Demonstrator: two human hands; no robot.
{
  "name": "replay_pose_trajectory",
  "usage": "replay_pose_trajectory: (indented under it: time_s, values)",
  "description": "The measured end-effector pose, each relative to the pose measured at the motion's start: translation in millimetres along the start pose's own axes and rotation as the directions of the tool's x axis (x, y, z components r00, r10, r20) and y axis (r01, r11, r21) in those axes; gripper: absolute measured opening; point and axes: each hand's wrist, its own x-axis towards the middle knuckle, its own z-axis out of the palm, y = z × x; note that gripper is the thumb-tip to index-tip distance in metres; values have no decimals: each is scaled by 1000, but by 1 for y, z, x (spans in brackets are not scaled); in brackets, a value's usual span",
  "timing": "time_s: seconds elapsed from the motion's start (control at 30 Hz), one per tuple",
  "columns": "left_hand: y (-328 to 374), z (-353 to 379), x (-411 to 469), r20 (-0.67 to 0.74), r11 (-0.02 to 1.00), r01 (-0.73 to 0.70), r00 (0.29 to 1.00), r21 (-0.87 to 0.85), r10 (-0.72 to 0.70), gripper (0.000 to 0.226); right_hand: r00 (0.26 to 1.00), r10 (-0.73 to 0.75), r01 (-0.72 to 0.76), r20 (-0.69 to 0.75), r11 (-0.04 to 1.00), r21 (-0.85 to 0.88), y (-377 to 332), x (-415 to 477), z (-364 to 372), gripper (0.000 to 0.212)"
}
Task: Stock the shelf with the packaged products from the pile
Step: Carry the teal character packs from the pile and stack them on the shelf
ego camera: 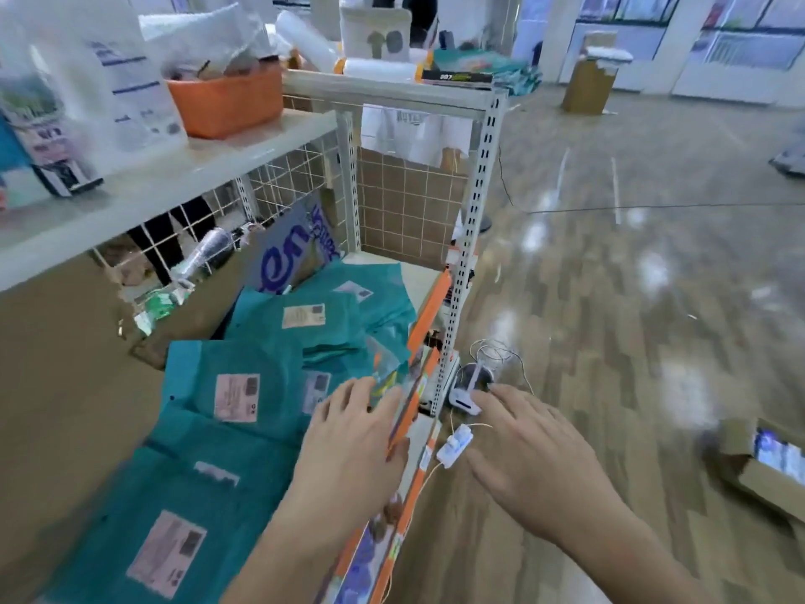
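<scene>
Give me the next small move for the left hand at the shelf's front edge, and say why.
Likely slide the colourful pack inward with the left hand, toward the teal packs. The pack lies at the shelf's orange front edge under flat left fingers, seemingly not fully in, while the right hand hovers open beside the shelf, holding nothing.

Counted at a shop shelf: one left hand (348,433) and one right hand (536,446); at least five labelled teal packets (235,385); one orange basket (226,102); two white rolls (379,68); two cardboard boxes (588,85).
</scene>
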Motion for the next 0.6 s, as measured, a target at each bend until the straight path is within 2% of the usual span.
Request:
replay_pose_trajectory:
  time_s: [0.2,0.37,0.47,0.6]
  values:
    - [-39,-14,74,-25,995,103,994,15,-103,59,997,-83,83,6,996,13,0,102,-3,49]
    - [-67,-10,101,7,955,294,956,48,-294,61,960,-280,281,25,960,-6,-9,191,15,60]
    - [-78,-11,106,22,886,459,887,65,-461,58,906,-418,418,64,908,15,-24,240,25,61]
    - [-86,-5,119,-23,782,622,783,39,-622,59,756,-630,625,178,775,91,-40,297,26,68]
